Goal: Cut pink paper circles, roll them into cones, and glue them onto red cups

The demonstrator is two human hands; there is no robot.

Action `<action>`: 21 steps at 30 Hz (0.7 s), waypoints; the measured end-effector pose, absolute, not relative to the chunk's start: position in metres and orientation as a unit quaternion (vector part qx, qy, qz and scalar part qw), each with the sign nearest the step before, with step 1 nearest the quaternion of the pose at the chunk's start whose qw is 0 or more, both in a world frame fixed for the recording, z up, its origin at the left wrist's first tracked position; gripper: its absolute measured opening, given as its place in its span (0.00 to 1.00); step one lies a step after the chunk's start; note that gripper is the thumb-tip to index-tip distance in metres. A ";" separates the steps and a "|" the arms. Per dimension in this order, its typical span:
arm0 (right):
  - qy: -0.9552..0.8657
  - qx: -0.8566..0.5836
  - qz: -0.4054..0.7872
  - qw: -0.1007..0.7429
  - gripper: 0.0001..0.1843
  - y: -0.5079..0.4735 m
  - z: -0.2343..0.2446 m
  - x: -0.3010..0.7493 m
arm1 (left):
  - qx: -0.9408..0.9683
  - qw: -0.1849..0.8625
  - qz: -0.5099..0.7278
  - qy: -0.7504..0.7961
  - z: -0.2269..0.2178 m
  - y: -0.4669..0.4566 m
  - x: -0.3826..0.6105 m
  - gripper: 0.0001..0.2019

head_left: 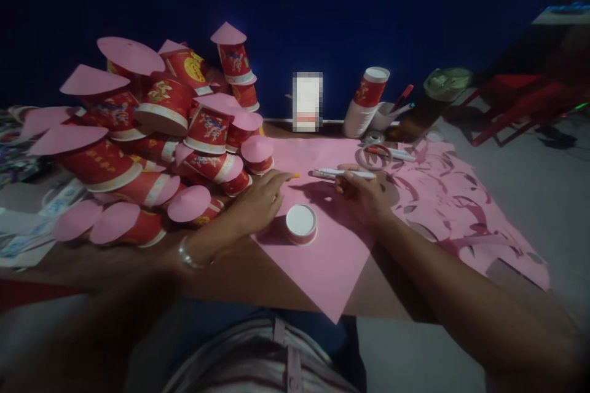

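Note:
My left hand (262,201), with a bracelet at the wrist, is closed in a pinch on a small orange-yellow marker cap (296,175). Opposite it, my right hand (362,191) grips a white marker (327,173), its point towards the left hand. Both hands are over a pink paper sheet (329,270) that lies cornerwise on the table. Between them and closer to me, a paper cup (302,224) stands upside down on the sheet, its white base up.
Red paper cups with pink paper cones (209,128) are piled at the left. Cut pink paper scraps (461,202) spread over the right side, beside a tape roll (375,157). A cup stack (366,104) and a pen holder (385,116) stand behind. A red chair (502,98) is farther right.

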State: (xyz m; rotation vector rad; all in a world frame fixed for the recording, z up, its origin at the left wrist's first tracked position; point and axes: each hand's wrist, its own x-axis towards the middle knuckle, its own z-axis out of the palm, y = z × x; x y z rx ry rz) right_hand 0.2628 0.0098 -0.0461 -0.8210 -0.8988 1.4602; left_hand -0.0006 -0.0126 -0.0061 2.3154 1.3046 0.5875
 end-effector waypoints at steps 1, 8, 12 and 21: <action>-0.392 -0.356 0.619 0.581 0.14 0.010 -0.046 0.262 | 0.830 0.265 0.190 0.453 -0.001 -0.021 -0.003 0.29; -0.378 -0.343 0.637 0.578 0.14 0.008 -0.043 0.261 | 0.702 0.529 0.238 0.414 0.002 -0.045 0.015 0.36; -0.357 -0.316 0.660 0.581 0.19 0.006 -0.044 0.261 | 0.504 0.701 0.389 0.321 0.001 -0.037 0.038 0.28; -0.340 -0.297 0.649 0.612 0.12 -0.007 -0.022 0.260 | 0.344 0.785 0.432 0.282 -0.030 -0.025 0.045 0.22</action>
